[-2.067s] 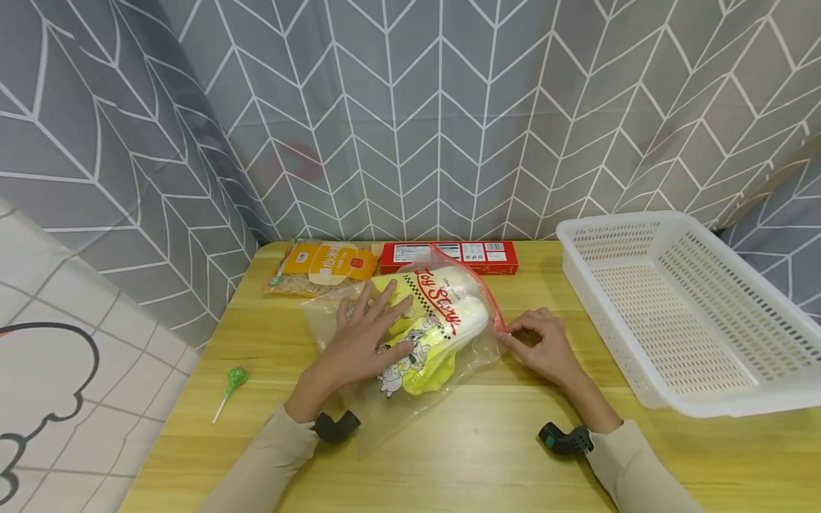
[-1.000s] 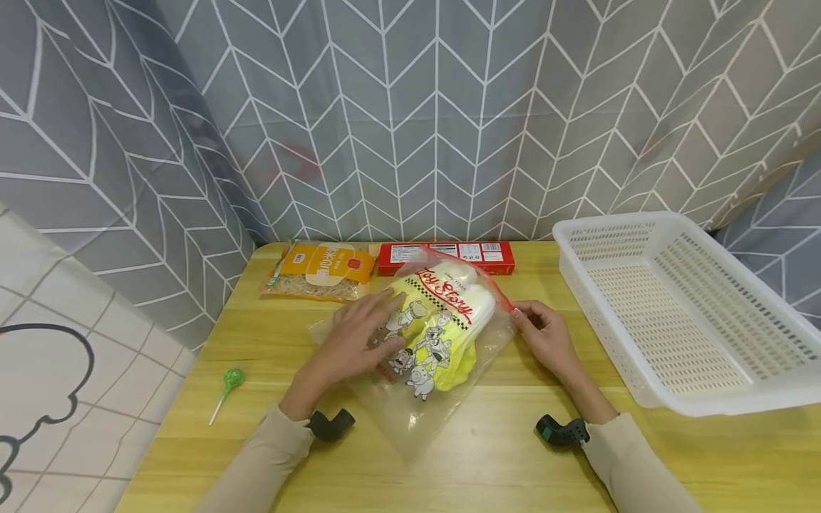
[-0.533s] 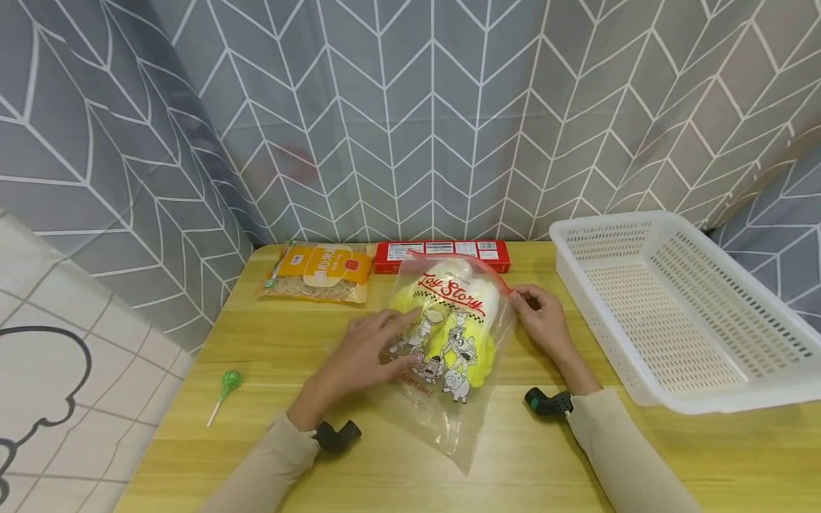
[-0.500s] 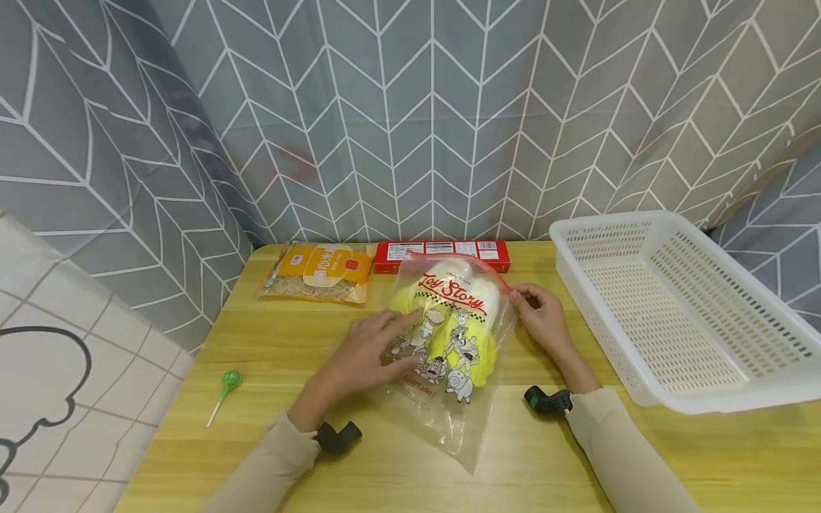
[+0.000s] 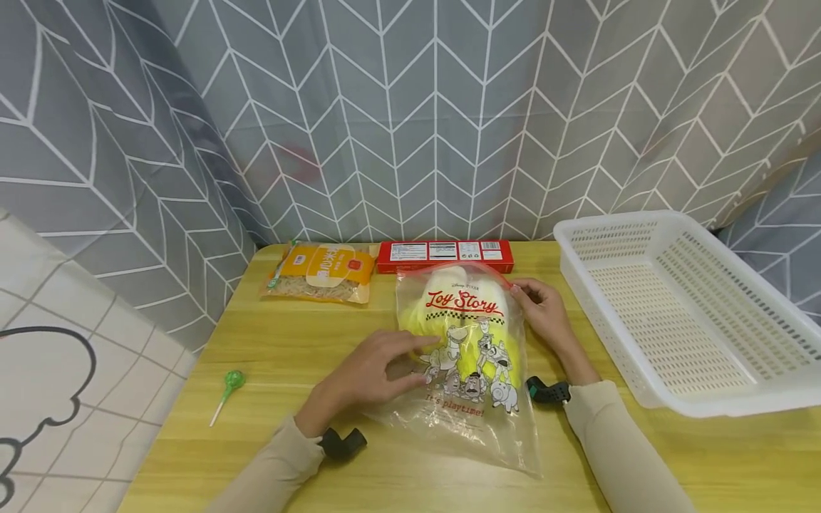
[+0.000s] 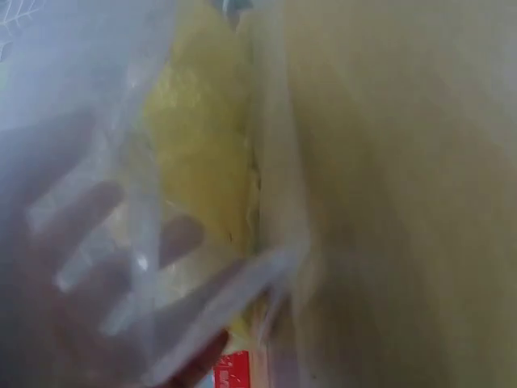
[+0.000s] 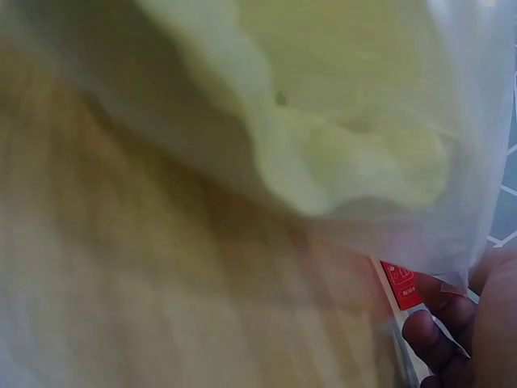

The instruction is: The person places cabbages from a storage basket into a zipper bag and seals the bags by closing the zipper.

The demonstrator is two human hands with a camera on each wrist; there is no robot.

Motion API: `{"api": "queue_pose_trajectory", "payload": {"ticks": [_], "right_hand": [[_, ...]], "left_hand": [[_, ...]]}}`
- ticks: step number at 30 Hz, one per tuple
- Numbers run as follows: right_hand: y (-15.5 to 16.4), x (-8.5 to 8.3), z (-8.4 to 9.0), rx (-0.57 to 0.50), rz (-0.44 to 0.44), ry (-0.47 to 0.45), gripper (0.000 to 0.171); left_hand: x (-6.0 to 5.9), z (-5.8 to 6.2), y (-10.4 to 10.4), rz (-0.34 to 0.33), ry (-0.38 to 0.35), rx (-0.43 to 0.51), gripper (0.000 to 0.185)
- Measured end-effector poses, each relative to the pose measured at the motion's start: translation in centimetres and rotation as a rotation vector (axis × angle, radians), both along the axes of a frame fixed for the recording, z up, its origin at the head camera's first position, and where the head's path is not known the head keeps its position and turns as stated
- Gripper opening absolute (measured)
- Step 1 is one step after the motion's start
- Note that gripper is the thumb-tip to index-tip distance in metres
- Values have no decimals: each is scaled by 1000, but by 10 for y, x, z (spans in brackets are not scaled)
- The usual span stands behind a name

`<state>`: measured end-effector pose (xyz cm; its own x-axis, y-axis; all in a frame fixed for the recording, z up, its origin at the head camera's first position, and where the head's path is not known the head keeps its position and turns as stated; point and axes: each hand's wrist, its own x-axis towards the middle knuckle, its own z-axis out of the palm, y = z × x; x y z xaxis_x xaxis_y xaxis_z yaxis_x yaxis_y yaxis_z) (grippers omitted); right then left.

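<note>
A clear zip bag (image 5: 465, 399) printed "Toy Story" lies on the wooden table (image 5: 269, 349) with a pale yellow-green leafy vegetable (image 5: 449, 320) inside. My left hand (image 5: 410, 363) rests on the bag's left side with its fingers stretched out flat. My right hand (image 5: 522, 292) pinches the bag's upper right corner, beside the red zip strip. In the left wrist view the fingers (image 6: 97, 218) show blurred through the plastic of the bag (image 6: 194, 178). The right wrist view shows the bag (image 7: 339, 121) from close up and curled fingertips (image 7: 452, 331) at its corner.
An orange noodle packet (image 5: 321, 271) and a red box (image 5: 445, 255) lie along the table's back edge. A white perforated basket (image 5: 680, 306) stands at the right. A green lollipop (image 5: 229, 385) lies at the left. A grey patterned curtain hangs behind.
The bag has turned on the table: its bottom swung from lower left toward me, and its print now reads upright. Both hands stayed on it and moved with it.
</note>
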<state>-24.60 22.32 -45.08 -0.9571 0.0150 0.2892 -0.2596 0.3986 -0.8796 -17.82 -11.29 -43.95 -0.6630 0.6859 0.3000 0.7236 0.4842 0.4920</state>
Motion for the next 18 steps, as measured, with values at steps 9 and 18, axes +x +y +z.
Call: {"api": "queue_pose_trajectory", "payload": {"ticks": [9, 18], "right_hand": [[-3, 11, 13, -5, 19, -8, 22], [-3, 10, 12, -23, 26, 7, 21]], "left_hand": [[-8, -3, -12, 64, -92, 178, 48], [-16, -6, -20, 149, -104, 28, 73]]}}
